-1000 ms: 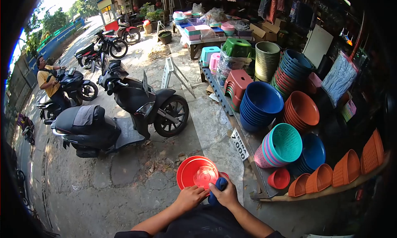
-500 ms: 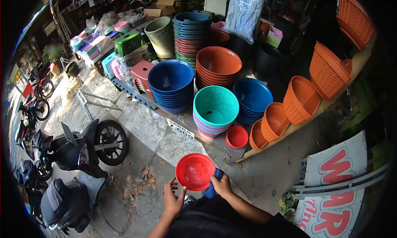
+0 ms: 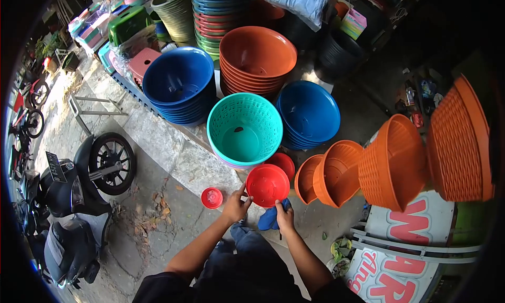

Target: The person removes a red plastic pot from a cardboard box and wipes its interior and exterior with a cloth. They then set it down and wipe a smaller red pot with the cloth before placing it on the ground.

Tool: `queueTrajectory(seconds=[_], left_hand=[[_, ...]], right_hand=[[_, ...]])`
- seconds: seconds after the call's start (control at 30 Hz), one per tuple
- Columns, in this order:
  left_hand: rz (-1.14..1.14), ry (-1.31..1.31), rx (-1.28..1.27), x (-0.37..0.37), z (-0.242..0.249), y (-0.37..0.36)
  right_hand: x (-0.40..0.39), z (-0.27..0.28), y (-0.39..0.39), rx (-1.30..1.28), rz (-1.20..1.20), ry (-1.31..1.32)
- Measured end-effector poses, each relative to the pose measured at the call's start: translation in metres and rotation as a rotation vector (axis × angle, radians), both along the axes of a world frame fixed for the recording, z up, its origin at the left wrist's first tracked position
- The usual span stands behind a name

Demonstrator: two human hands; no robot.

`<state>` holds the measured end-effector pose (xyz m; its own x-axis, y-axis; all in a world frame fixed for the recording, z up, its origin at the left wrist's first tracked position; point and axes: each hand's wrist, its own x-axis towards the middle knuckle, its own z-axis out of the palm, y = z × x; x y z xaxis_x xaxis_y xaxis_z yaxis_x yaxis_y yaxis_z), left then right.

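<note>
Gripping red plastic bowl [image 3: 267, 184] | round, glossy | both hands at rim

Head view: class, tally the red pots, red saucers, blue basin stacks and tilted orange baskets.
Red pots: 2
Red saucer: 1
Blue basin stacks: 2
Orange baskets: 4
Total: 9

We see a red bowl [image 3: 267, 184] of smooth, slightly glossy plastic, with a soft blue cloth [image 3: 271, 217] beneath it. The teal baskets [image 3: 244, 129] are perforated plastic (a fine lattice), the orange baskets [image 3: 392, 163] ribbed and matt. The pavement [image 3: 158, 219] is rough, cracked concrete; the scooter [image 3: 68, 190] shows glossy black panels.
</note>
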<state>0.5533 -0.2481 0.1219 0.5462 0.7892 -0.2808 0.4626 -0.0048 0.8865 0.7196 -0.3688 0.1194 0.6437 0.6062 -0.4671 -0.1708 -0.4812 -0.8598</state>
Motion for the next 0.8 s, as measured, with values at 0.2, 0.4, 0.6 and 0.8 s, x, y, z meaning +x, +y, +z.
queueTrajectory(seconds=[0.2,0.4,0.6,0.8], left_hand=[[0.008,-0.088,-0.004,0.047,-0.039,0.022],[0.118,-0.16,-0.128,0.076,-0.071,0.024],[0.174,-0.058,-0.144,0.09,-0.075,0.023],[0.166,-0.142,-0.142,0.098,-0.1,0.022]], right_hand=[[0.041,-0.057,0.013,0.017,-0.016,-0.061],[0.061,-0.074,0.02,-0.065,0.062,-0.223],[0.067,-0.07,0.029,-0.182,0.056,-0.136],[0.08,-0.133,0.011,-0.23,0.003,-0.291]])
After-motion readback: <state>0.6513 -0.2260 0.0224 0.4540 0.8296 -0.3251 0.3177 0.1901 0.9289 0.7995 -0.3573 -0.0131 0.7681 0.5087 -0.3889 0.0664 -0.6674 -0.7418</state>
